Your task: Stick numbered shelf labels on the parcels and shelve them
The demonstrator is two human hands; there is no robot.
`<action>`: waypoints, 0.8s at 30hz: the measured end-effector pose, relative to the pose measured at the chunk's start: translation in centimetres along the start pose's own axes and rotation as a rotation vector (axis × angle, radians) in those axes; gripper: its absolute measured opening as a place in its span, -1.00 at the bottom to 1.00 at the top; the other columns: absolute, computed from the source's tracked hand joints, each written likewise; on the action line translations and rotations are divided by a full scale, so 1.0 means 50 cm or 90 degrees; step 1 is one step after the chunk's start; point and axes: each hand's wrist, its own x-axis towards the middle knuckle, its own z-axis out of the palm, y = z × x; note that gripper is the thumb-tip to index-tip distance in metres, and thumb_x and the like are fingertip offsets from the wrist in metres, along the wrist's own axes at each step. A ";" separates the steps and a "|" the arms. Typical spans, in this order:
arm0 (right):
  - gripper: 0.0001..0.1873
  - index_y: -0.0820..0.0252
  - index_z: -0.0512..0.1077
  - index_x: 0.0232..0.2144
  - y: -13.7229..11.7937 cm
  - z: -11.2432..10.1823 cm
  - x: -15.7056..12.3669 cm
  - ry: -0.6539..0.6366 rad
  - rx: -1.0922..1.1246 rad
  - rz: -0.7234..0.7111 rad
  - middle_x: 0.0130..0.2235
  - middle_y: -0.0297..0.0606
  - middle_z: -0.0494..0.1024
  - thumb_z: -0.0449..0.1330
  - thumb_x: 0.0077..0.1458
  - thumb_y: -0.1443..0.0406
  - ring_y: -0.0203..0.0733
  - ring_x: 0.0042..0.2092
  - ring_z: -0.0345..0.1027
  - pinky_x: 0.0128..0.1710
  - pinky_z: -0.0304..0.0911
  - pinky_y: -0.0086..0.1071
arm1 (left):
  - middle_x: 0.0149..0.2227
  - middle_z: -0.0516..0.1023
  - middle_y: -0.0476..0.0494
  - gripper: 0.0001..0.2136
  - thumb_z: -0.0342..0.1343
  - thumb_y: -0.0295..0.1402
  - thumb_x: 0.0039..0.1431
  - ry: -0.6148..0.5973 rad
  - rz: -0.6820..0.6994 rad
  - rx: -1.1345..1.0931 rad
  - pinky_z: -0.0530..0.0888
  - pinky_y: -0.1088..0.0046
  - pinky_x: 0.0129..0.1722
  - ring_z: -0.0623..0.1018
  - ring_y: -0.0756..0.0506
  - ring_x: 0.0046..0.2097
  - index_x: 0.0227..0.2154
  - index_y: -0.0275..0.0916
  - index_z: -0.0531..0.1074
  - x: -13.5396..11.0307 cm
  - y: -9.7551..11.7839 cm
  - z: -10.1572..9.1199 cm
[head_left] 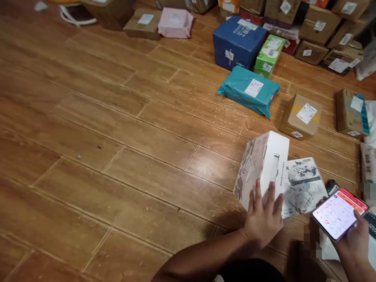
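A person's left hand [263,221], fingers spread apart, rests against a white rectangular cardboard box with grey printing [263,168] on a glossy brown wood-plank floor [132,164], while the right hand [354,239] grips a slim smartphone with a lit red-and-white screen [337,213], fingers closed around its edges and thumb over the glass. Just beside the white box, on its right, lies a flat white package with black-and-grey artwork [307,178] (its small lettering too blurred to read). Beyond them sit a brown cardboard carton with yellow tape [302,117] and a teal plastic-wrapped parcel [239,84], both bearing white labels. Farther back, a large blue cardboard box [237,41] stands next to a bright green box [268,55], and a pale pink wrapped parcel [175,22] lies well apart to the left, near the top edge.
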 end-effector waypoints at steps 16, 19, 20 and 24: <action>-0.41 -0.21 0.37 0.18 -0.035 0.067 -0.017 0.002 -0.082 -0.060 0.15 -0.29 0.53 0.15 0.09 -0.03 0.23 0.21 0.34 0.14 0.24 0.30 | 0.21 0.45 -0.41 -0.68 0.10 -0.23 0.26 0.052 -0.039 0.072 0.51 0.00 0.04 0.44 -0.43 0.23 -0.09 -0.36 0.57 0.031 0.097 0.034; -0.43 -0.27 0.35 0.19 -0.037 0.063 -0.012 -0.030 -0.112 -0.084 0.19 -0.33 0.49 0.12 0.12 -0.04 0.24 0.20 0.34 0.14 0.22 0.34 | 0.22 0.43 -0.39 -0.68 0.07 -0.25 0.28 0.026 -0.049 0.062 0.53 0.00 0.05 0.41 -0.43 0.25 -0.08 -0.34 0.57 0.030 0.096 0.033; -0.43 -0.29 0.33 0.20 -0.036 0.063 -0.012 -0.040 -0.121 -0.091 0.19 -0.34 0.49 0.11 0.12 -0.03 0.24 0.20 0.35 0.14 0.22 0.36 | 0.22 0.43 -0.39 -0.69 0.07 -0.25 0.28 0.023 -0.048 0.060 0.52 -0.01 0.06 0.41 -0.43 0.25 -0.07 -0.34 0.56 0.030 0.096 0.033; -0.38 -0.34 0.23 0.26 -0.032 0.062 -0.013 -0.059 -0.144 -0.082 0.19 -0.36 0.50 0.07 0.14 -0.06 0.24 0.18 0.37 0.14 0.21 0.39 | 0.21 0.45 -0.42 -0.71 0.09 -0.29 0.28 0.050 -0.042 0.054 0.50 -0.04 0.08 0.44 -0.43 0.23 -0.09 -0.37 0.56 0.032 0.096 0.032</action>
